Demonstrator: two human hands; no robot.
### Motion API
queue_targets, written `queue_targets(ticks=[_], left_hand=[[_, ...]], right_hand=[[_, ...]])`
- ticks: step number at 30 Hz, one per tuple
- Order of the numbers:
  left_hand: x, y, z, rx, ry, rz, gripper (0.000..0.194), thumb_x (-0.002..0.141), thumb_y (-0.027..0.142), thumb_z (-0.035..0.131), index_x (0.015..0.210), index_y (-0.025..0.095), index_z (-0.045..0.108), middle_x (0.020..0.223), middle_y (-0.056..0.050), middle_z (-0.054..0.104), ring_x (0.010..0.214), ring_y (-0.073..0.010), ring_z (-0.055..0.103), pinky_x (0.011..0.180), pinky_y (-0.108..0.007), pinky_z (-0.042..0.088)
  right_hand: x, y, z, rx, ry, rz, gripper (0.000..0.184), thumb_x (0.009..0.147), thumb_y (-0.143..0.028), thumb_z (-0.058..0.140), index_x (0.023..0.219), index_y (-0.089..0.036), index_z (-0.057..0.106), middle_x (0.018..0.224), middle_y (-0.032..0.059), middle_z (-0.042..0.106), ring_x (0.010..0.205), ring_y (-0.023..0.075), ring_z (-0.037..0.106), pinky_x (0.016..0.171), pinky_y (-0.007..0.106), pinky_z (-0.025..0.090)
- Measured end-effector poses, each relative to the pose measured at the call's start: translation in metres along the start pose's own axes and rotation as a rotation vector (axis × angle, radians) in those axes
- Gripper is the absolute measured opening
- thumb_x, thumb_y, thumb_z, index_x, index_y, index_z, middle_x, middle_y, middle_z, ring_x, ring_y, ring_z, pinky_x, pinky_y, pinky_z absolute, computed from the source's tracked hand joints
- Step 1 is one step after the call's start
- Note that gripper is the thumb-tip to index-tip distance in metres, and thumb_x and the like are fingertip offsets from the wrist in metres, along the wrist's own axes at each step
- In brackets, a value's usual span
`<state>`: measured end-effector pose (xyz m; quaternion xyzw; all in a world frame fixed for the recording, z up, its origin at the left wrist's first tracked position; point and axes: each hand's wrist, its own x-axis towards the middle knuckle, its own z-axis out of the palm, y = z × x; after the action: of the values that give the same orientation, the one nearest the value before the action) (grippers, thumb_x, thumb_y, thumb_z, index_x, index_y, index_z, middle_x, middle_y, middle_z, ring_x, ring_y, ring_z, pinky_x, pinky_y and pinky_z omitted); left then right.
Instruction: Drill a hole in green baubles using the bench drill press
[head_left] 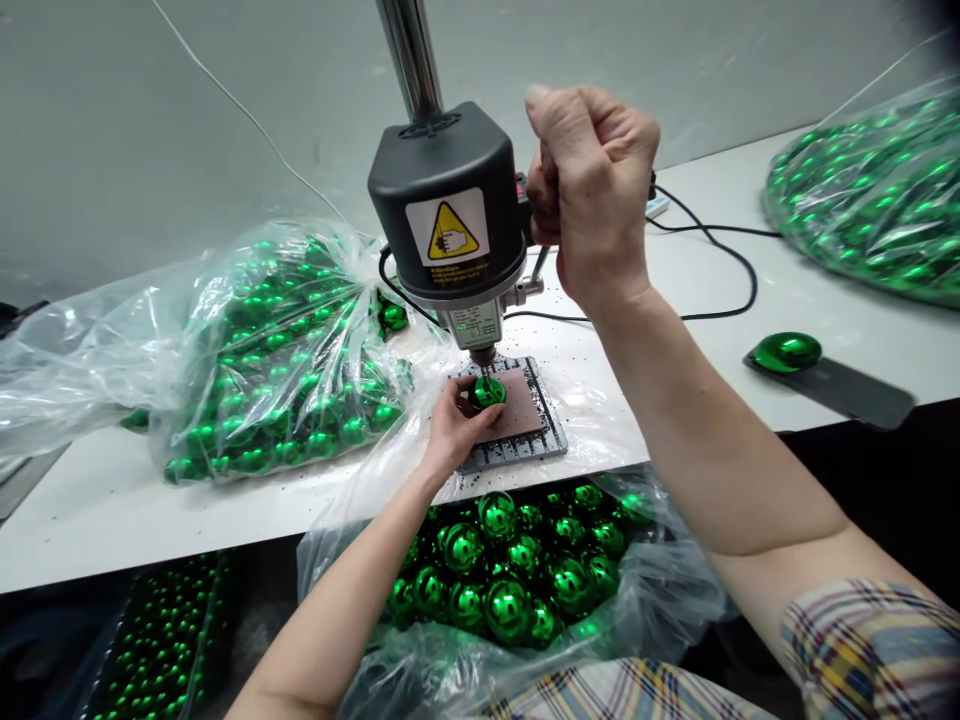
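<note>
My left hand (pixel 454 425) pinches a small shiny green ball (pixel 487 391) and holds it on the brown pad of the drill press base plate (pixel 525 440), right under the drill bit (pixel 482 355). My right hand (pixel 589 190) is raised beside the black motor head (pixel 448 195) and is closed in a fist around the press's feed lever (pixel 538 262). The lever's grip is hidden inside my fingers.
A clear bag of green balls (pixel 277 350) lies left of the press, another (pixel 870 190) at the far right, and an open bag (pixel 517 580) sits below the table edge. A green half-shell (pixel 786 351) rests on a dark phone (pixel 847 388). Black cable (pixel 720 250) crosses the white table (pixel 112 510).
</note>
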<state>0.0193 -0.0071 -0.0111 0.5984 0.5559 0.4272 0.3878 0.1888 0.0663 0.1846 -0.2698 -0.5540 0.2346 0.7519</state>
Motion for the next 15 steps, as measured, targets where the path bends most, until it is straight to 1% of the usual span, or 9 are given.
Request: queue_targets(ticks=[3,5,10,15], left_hand=[[-0.004,0.005,0.004,0.119,0.006,0.062,0.053,0.066,0.032,0.085,0.113,0.019,0.064,0.074,0.002,0.061,0.065,-0.0138,0.053,0.062,-0.028,0.043],[-0.005,0.006,0.007,0.135,0.026,0.08,0.052,0.065,0.03,0.086,0.111,0.02,0.065,0.072,0.003,0.06,0.064,-0.0136,0.052,0.061,-0.027,0.043],[-0.004,0.003,0.01,0.054,0.039,0.068,0.051,0.064,0.032,0.087,0.109,0.019,0.066,0.069,0.004,0.057,0.063,-0.0129,0.051,0.059,-0.026,0.041],[-0.003,-0.002,0.011,-0.006,0.012,0.04,0.055,0.063,0.033,0.088,0.111,0.019,0.065,0.07,0.004,0.056,0.061,-0.0119,0.049,0.058,-0.025,0.04]], right_hand=[[-0.001,-0.002,-0.001,0.023,-0.01,-0.024,0.061,0.088,-0.065,0.063,0.055,-0.026,0.03,0.05,-0.0029,0.033,0.042,0.0117,0.03,0.035,0.032,0.028],[-0.002,-0.003,0.0,0.004,0.0,-0.028,0.059,0.091,-0.06,0.062,0.055,-0.026,0.029,0.05,-0.0031,0.033,0.041,0.0111,0.03,0.034,0.031,0.027],[-0.005,-0.005,-0.001,-0.003,0.001,-0.043,0.055,0.095,-0.047,0.062,0.057,-0.025,0.028,0.047,-0.0046,0.03,0.037,0.0104,0.028,0.033,0.031,0.026],[-0.025,-0.009,-0.006,-0.006,0.027,-0.158,0.047,0.093,-0.021,0.059,0.057,-0.024,0.029,0.047,-0.0036,0.032,0.038,0.0108,0.028,0.035,0.031,0.026]])
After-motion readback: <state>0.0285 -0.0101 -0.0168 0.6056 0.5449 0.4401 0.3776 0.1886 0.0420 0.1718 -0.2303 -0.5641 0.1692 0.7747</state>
